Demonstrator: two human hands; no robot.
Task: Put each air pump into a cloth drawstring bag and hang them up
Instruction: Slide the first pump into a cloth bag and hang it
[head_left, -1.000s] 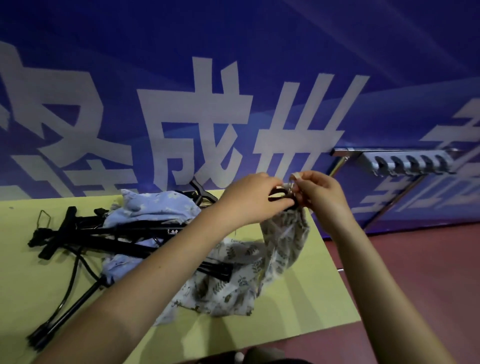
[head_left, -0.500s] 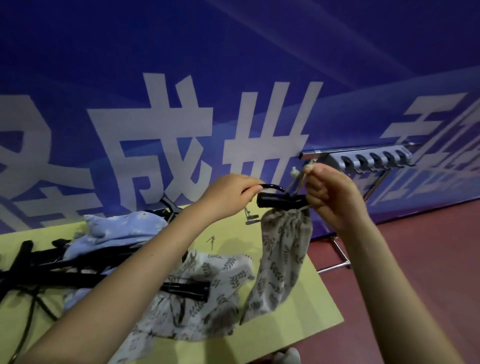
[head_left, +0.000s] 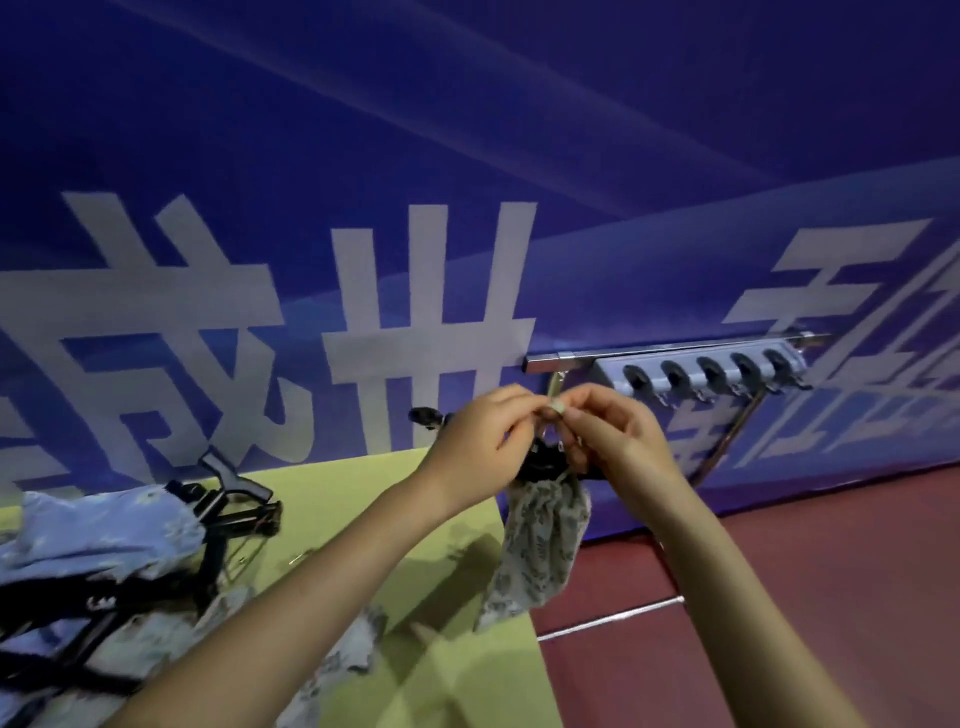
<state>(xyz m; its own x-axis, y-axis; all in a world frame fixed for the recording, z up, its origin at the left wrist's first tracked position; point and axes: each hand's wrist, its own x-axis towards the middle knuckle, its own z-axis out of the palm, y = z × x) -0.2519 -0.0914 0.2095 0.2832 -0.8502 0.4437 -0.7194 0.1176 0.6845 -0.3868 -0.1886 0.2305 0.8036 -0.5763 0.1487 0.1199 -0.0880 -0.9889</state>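
Fingers (head_left: 524, 415) of both hands pinch the drawstring at mid-frame, the leaf-print bag (head_left: 540, 545) with its pump dangling straight below off the table (head_left: 363, 488) edge, and the hook rack (head_left: 701, 371) waits just up-right, nearer the right hand (head_left: 618, 436).

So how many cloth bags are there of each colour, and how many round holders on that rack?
Leaf-print cloth drawstring bags: 2, one held up, one on the yellow-green table
Pale blue cloth bag: 1
Round black holders on the grey rack: 5
Total: 8
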